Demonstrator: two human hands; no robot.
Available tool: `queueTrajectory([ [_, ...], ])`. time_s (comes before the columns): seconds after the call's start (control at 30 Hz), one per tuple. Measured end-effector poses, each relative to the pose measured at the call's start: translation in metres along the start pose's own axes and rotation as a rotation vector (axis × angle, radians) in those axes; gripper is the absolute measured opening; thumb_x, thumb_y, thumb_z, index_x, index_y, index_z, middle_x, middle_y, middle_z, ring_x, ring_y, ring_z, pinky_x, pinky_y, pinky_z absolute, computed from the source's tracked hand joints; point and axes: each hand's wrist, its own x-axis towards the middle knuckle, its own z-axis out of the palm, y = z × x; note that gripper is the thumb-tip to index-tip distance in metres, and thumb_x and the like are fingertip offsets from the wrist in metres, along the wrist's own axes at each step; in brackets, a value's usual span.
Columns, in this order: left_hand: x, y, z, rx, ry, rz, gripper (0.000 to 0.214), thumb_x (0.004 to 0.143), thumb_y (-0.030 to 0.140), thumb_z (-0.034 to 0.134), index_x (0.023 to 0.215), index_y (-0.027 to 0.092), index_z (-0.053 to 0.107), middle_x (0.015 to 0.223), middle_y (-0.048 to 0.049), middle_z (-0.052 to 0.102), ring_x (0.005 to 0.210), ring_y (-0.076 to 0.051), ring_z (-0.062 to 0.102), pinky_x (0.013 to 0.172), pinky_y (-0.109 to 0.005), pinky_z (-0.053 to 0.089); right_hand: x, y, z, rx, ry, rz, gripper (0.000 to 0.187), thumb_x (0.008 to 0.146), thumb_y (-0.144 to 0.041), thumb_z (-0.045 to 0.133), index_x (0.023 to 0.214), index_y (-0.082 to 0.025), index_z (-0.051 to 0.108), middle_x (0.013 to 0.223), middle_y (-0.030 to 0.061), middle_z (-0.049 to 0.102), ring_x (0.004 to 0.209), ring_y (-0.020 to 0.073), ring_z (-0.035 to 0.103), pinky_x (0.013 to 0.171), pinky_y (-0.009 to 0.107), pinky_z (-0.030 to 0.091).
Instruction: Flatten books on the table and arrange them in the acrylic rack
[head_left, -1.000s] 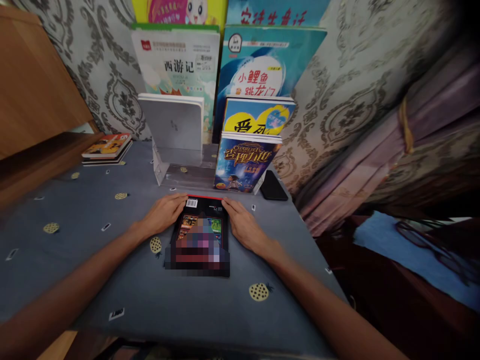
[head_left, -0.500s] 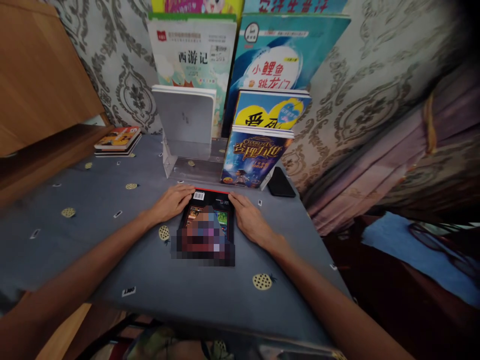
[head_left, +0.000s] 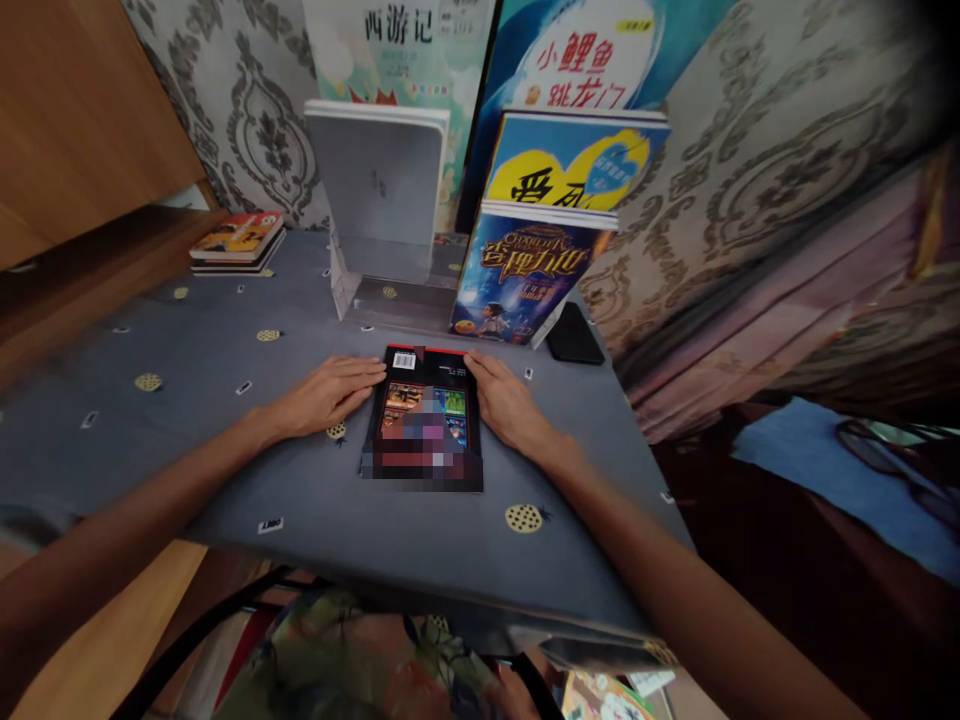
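Note:
A black book with a red top edge and a barcode (head_left: 424, 415) lies flat on the grey cloth-covered table (head_left: 225, 400). My left hand (head_left: 330, 392) rests flat against the book's left edge, fingers stretched out and touching its top corner. My right hand (head_left: 510, 405) lies flat along the book's right edge, fingers extended. Neither hand lifts it. Just behind the book stands a clear acrylic book stand (head_left: 345, 290) with a grey book (head_left: 375, 185) on its left and a dark blue book (head_left: 517, 275) on its right.
More picture books lean against the patterned wall (head_left: 255, 130) behind the stand. A small stack of books (head_left: 236, 240) lies at the table's far left. A black phone (head_left: 574, 335) sits right of the stand. Curtains hang to the right.
The camera has drawn back and tilted down, showing more of the table's near edge. Both hands stay at the book's sides, and the book has not visibly shifted on the table.

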Motion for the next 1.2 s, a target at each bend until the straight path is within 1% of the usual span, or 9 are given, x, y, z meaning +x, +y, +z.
queueTrajectory([
  [0.2,-0.025,0.032,-0.014,-0.034,-0.026,0.076,0.040,0.102,0.024,0.043,0.139,0.024,0.056,0.137,-0.0072,0.064,0.134,-0.022,0.055,0.111,-0.049,0.045,0.001,-0.001,0.001,0.024,0.013,0.000,0.058,0.090,-0.007,0.037,0.146,-0.018,0.047,0.148,0.0115,0.053,0.137,0.0284,0.049,0.116,0.052,0.040],
  [0.3,-0.037,0.049,-0.020,-0.033,-0.035,0.101,0.043,0.100,0.020,0.045,0.142,0.024,0.053,0.137,-0.0075,0.065,0.134,-0.022,0.055,0.112,-0.049,0.045,0.000,-0.001,0.001,0.053,0.013,-0.002,0.058,0.091,-0.009,0.037,0.147,-0.021,0.046,0.149,0.0092,0.053,0.138,0.0286,0.048,0.116,0.053,0.039],
  [0.37,-0.044,0.059,-0.024,-0.030,-0.035,0.119,0.045,0.100,0.018,0.045,0.143,0.023,0.052,0.137,-0.0080,0.065,0.134,-0.022,0.055,0.113,-0.048,0.045,0.000,-0.002,0.000,0.060,0.007,0.010,0.057,0.092,-0.010,0.036,0.147,-0.020,0.047,0.149,0.0092,0.052,0.138,0.0289,0.048,0.117,0.053,0.038],
  [0.43,-0.052,0.068,-0.028,-0.036,-0.035,0.132,0.046,0.099,0.016,0.046,0.144,0.024,0.051,0.136,-0.0077,0.065,0.133,-0.022,0.056,0.113,-0.047,0.045,0.000,-0.003,0.000,0.060,0.006,0.022,0.056,0.093,-0.010,0.036,0.147,-0.019,0.047,0.150,0.0088,0.052,0.138,0.0293,0.047,0.118,0.054,0.036],
  [0.57,-0.066,0.083,-0.029,-0.068,-0.029,0.144,0.048,0.096,0.013,0.049,0.142,0.025,0.053,0.134,-0.0061,0.067,0.128,-0.021,0.060,0.113,-0.045,0.046,-0.001,-0.003,0.000,0.070,0.011,0.035,0.057,0.094,-0.012,0.037,0.149,-0.022,0.045,0.149,0.0061,0.053,0.138,0.0299,0.047,0.117,0.054,0.039],
  [0.77,-0.070,0.092,-0.028,-0.024,0.005,0.169,0.046,0.093,0.010,0.053,0.138,0.023,0.058,0.131,-0.0067,0.069,0.124,-0.021,0.063,0.110,-0.044,0.048,0.000,-0.003,0.001,0.062,0.001,0.049,0.057,0.093,-0.011,0.037,0.148,-0.022,0.046,0.151,0.0056,0.051,0.139,0.0299,0.046,0.119,0.056,0.034],
  [0.97,-0.065,0.092,-0.027,0.050,0.069,0.205,0.044,0.092,0.009,0.055,0.135,0.018,0.059,0.126,-0.0087,0.072,0.119,-0.022,0.066,0.105,-0.043,0.052,0.004,-0.011,-0.002,0.029,-0.024,0.110,0.057,0.089,-0.005,0.038,0.143,-0.016,0.051,0.152,0.0115,0.050,0.140,0.0304,0.046,0.120,0.054,0.033],
  [1.1,-0.066,0.093,-0.026,0.041,0.085,0.195,0.045,0.092,0.008,0.055,0.135,0.018,0.059,0.126,-0.0095,0.071,0.117,-0.022,0.067,0.104,-0.044,0.053,0.005,-0.011,-0.004,0.021,-0.008,0.070,0.058,0.088,-0.004,0.039,0.144,-0.016,0.050,0.151,0.0112,0.051,0.140,0.0286,0.047,0.120,0.055,0.034],
  [1.2,-0.067,0.093,-0.025,0.014,0.087,0.179,0.044,0.091,0.007,0.055,0.134,0.018,0.059,0.125,-0.0101,0.071,0.117,-0.022,0.067,0.104,-0.044,0.053,0.003,-0.009,-0.005,0.039,-0.011,0.055,0.057,0.089,-0.005,0.039,0.144,-0.016,0.049,0.152,0.0120,0.049,0.141,0.0269,0.046,0.120,0.053,0.034],
])
